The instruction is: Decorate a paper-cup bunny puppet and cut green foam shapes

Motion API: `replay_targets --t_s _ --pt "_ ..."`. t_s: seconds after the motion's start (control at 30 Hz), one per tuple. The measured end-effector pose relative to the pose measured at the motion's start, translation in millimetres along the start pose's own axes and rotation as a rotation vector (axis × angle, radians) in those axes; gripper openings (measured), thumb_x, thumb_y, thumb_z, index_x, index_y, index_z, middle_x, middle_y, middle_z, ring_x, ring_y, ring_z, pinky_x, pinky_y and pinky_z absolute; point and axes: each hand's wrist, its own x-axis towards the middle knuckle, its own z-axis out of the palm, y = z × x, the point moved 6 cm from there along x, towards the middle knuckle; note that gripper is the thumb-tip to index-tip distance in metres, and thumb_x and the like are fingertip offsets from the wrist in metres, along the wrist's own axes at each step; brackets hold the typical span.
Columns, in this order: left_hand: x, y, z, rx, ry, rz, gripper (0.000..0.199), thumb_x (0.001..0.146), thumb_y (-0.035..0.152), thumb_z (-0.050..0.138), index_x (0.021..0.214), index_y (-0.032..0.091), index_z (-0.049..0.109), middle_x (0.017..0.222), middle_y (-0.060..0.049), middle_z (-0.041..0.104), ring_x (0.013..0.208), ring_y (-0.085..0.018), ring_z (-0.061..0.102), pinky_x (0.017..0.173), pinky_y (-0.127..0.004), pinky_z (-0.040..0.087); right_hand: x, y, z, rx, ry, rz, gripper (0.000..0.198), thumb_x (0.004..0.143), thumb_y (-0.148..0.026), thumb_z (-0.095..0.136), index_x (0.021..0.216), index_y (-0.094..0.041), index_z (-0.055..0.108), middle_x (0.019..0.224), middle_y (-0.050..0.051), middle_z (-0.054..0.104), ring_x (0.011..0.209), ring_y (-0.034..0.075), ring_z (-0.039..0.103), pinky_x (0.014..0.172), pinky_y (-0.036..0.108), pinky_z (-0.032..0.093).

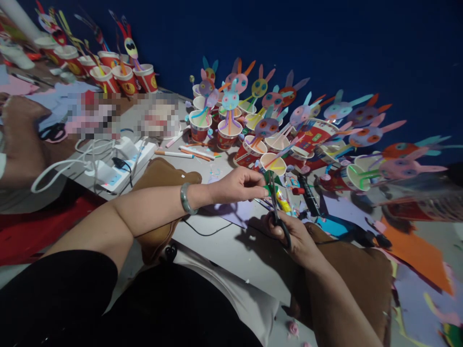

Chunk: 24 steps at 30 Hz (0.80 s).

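A small piece of green paper (276,179) is pinched between the fingers of my left hand (240,185), which wears a bangle (188,198) at its wrist. My right hand (291,236) grips black-handled scissors (278,219) with their blades pointing up at the green paper. Whether the blades are fully closed is hard to make out. Below the hands lies a sheet of light purple paper (235,212). Just right of the blades are a yellow tube (283,201) and a black marker (308,196).
Several paper cups (229,135) with rabbit-faced paper figures stand along the blue wall. At left are a white power strip (125,166) with cables and another person's arm (23,137). Brown cushions (162,180) lie on the table; orange paper (415,250) and scraps lie at right.
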Motion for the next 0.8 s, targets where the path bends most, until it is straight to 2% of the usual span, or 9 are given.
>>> replay_targets --t_s 0.23,0.33,0.47,0.53,0.63,0.8 --pt "0.5 2.2 -2.3 -0.026 0.03 0.042 0.028 0.075 0.028 0.066 0.057 0.015 0.05 0.05 0.006 0.047 0.048 -0.004 0.04 0.049 -0.019 0.034 -0.6 1.1 -0.2 0.014 -0.002 0.004 0.065 0.08 -0.083 0.044 0.064 -0.021 0.046 0.063 0.001 0.046 0.064 0.016 0.041 0.058 0.029 0.035" --pt "0.0 0.0 -4.1 -0.051 0.056 0.013 0.028 0.081 0.032 0.061 0.06 0.015 0.055 0.05 0.005 0.049 0.046 -0.004 0.042 0.047 -0.019 0.033 -0.8 1.0 -1.5 0.02 0.006 -0.003 0.065 0.08 -0.083 0.044 0.065 -0.021 0.046 0.064 0.001 0.047 0.065 0.016 0.043 0.058 0.028 0.035" --pt "-0.8 -3.2 -6.3 -0.052 0.108 -0.048 0.04 0.09 0.044 0.051 0.065 0.014 0.06 0.049 0.002 0.05 0.046 -0.006 0.045 0.046 -0.02 0.033 -0.8 2.7 -2.9 0.025 0.024 0.0 0.064 0.079 -0.083 0.045 0.066 -0.02 0.048 0.064 0.001 0.047 0.065 0.016 0.044 0.058 0.028 0.035" --pt "-0.6 -2.1 -5.5 -0.03 0.107 -0.042 0.041 0.086 0.049 0.058 0.064 0.014 0.058 0.05 0.004 0.049 0.047 -0.005 0.043 0.048 -0.02 0.033 -0.6 4.0 -2.5 0.034 0.022 0.004 0.064 0.079 -0.083 0.046 0.066 -0.02 0.048 0.064 0.001 0.047 0.064 0.016 0.043 0.057 0.028 0.035" --pt "0.5 0.5 -3.2 -0.003 0.084 -0.007 0.038 0.074 0.046 0.073 0.061 0.014 0.055 0.054 0.005 0.047 0.052 -0.004 0.04 0.051 -0.02 0.031 -0.4 5.3 -1.2 0.044 0.014 0.006 0.064 0.08 -0.083 0.046 0.066 -0.02 0.047 0.063 0.0 0.046 0.063 0.015 0.041 0.056 0.028 0.035" --pt "1.4 1.0 -2.0 0.013 0.055 -0.006 0.033 0.073 0.04 0.072 0.061 0.014 0.054 0.055 0.006 0.045 0.055 -0.006 0.04 0.054 -0.023 0.032 0.5 4.3 -0.1 0.02 0.018 0.009 0.065 0.08 -0.083 0.045 0.066 -0.02 0.047 0.064 0.001 0.047 0.063 0.015 0.042 0.056 0.028 0.035"
